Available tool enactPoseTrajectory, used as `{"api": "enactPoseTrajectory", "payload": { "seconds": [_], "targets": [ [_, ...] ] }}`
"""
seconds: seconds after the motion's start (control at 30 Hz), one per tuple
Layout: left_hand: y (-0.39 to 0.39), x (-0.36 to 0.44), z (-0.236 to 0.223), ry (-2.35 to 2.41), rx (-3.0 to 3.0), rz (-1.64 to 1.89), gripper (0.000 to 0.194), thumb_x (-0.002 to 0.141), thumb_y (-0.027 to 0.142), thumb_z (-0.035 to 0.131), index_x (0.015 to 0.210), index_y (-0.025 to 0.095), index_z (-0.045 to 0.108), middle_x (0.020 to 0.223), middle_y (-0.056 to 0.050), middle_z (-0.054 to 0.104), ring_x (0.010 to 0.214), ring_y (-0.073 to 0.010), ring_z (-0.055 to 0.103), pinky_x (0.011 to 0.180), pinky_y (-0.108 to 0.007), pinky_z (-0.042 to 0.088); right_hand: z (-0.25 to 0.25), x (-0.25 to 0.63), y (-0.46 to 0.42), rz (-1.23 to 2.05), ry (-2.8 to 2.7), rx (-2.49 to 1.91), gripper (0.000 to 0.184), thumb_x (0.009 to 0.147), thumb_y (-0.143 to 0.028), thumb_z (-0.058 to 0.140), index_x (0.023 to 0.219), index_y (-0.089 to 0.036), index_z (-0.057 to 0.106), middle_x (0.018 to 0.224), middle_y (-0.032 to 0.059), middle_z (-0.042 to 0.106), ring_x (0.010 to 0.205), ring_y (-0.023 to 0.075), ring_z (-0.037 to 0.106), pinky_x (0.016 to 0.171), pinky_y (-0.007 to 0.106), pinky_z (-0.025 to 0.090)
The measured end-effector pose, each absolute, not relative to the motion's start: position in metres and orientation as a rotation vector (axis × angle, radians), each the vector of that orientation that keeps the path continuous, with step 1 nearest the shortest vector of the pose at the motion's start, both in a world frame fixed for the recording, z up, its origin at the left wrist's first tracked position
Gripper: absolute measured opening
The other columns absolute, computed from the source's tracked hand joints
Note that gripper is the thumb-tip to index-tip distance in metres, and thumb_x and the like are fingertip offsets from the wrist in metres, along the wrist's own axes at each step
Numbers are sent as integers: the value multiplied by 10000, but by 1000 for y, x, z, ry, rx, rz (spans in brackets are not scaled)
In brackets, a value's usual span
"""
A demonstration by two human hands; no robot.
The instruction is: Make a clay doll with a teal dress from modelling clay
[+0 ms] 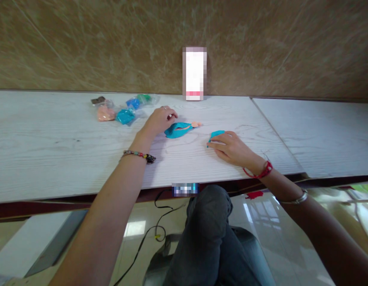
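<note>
A flat, leaf-shaped piece of blue modelling clay (173,132) lies on the white wood-grain table, with a strip of peach clay along its middle. Small peach clay pieces (196,124) sit at its right tip. My left hand (162,120) hovers at the upper left of this shape, fingers loosely bent and apart, with nothing visible in them. Farther right, my right hand (231,147) has its fingers over a smaller flat piece of blue clay (217,134), gripping its lower edge. The fingers partly hide that piece.
Plastic bags of peach clay (105,113), blue clay (125,116), darker blue clay (133,104) and green clay (144,97) lie at the back left, beside a dark packet (98,100). A blurred-out phone-shaped object (194,73) leans against the marbled wall. A seam (275,133) crosses the tabletop.
</note>
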State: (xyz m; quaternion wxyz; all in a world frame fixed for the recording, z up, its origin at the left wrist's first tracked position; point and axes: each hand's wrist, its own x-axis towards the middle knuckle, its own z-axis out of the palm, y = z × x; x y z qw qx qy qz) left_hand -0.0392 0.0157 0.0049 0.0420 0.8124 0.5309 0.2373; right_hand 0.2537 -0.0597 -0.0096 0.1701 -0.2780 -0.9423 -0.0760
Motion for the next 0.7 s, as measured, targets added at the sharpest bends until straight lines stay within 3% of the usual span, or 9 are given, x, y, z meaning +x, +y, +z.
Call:
{"api": "enactPoseTrajectory", "payload": {
  "seconds": [0.4, 0.7],
  "targets": [
    [17, -39, 4, 1648, 2478, 713, 246, 786, 151, 441, 875, 137, 670, 897, -57, 615, 875, -179, 551, 858, -311, 437, -11, 255, -58, -174, -2632, -764, 382, 888, -200, 431, 1253, -118, 510, 1126, 143, 631, 1037, 241, 556, 913, 421, 398],
    [17, -39, 5, 1633, 2488, 712, 251, 787, 159, 440, 882, 140, 671, 892, -53, 612, 865, -177, 545, 839, -312, 435, -5, 251, -60, -523, -2647, -743, 266, 873, -123, 436, 1053, -172, 626, 1045, 87, 650, 944, 202, 552, 923, 406, 361]
  ]
}}
